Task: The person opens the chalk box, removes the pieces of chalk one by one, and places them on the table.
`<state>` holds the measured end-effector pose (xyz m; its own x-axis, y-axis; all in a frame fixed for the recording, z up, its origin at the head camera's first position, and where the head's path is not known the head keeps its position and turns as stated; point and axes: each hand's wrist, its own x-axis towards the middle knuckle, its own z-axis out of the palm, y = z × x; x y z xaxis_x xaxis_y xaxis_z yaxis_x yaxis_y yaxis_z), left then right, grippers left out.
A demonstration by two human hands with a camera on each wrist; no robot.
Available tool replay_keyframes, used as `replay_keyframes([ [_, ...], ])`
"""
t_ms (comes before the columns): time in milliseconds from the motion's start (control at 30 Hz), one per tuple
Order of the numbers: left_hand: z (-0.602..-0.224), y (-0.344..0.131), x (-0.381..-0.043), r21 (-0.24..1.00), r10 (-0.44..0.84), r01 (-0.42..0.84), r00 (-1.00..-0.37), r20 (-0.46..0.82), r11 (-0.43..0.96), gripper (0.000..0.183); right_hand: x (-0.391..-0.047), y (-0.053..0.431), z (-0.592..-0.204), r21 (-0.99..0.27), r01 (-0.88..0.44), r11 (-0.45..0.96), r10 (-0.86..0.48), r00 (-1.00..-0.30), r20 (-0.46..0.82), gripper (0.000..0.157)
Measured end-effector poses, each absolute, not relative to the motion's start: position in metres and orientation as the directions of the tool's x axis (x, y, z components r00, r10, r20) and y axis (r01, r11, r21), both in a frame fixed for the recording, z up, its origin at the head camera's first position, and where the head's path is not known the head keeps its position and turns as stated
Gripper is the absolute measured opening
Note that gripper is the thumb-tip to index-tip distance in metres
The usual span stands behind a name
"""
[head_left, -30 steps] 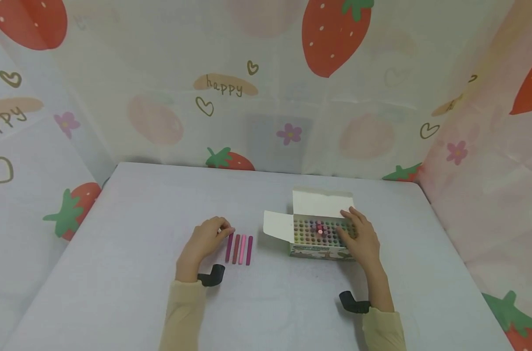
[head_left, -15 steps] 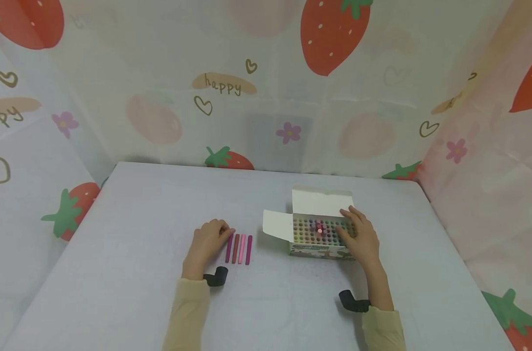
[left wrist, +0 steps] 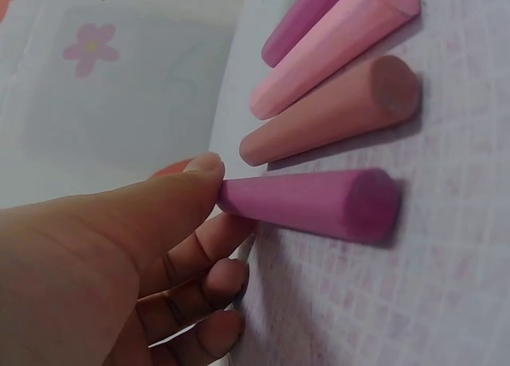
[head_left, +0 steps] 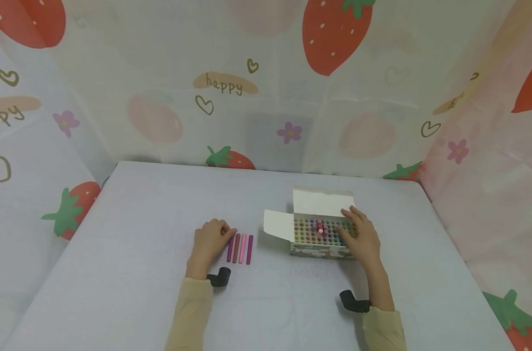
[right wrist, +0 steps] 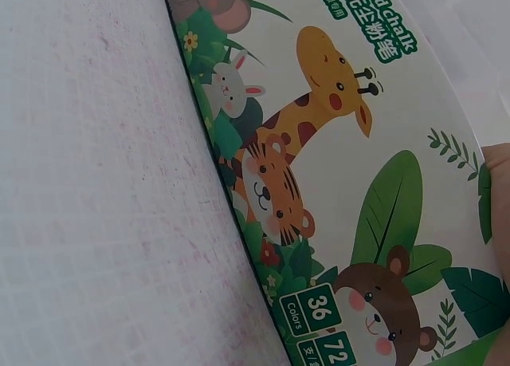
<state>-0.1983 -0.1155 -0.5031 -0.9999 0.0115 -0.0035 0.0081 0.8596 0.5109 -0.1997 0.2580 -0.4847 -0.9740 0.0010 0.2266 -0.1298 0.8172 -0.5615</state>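
My left hand (head_left: 209,241) pinches the far end of a purple chalk stick (left wrist: 311,200) between thumb and forefinger. The stick lies on the table at the left of a short row. Beside it, apart from one another, lie a brownish-red chalk stick (head_left: 236,248), a pink chalk stick (head_left: 242,249) and a magenta chalk stick (head_left: 249,249). To the right stands an opened chalk box (head_left: 320,252), filled with upright sticks in many colours. My right hand (head_left: 363,242) rests over its right end, fingers spread. A few pinkish sticks (head_left: 320,228) rise above the others in the box.
The box's white lid (head_left: 323,202) stands raised at the back, and a side flap (head_left: 279,225) sticks out leftward. A white cloth covers the table (head_left: 283,307). Strawberry-print curtains (head_left: 292,87) enclose the back and both sides.
The left forearm and wrist have shifted slightly right while the fingertips stay at the purple chalk stick's far end. The right hand and the box have not visibly moved.
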Motion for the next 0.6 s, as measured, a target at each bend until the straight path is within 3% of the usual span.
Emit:
replay_keyframes([
  [600, -0.5037, -0.1146, -0.1967, 0.552, -0.017, -0.016, -1.0, -0.004, 0.833, 0.023, -0.2001, 0.2589, -0.4858, -0.563, -0.158, 0.811, -0.013, -0.967, 0.253, 0.045],
])
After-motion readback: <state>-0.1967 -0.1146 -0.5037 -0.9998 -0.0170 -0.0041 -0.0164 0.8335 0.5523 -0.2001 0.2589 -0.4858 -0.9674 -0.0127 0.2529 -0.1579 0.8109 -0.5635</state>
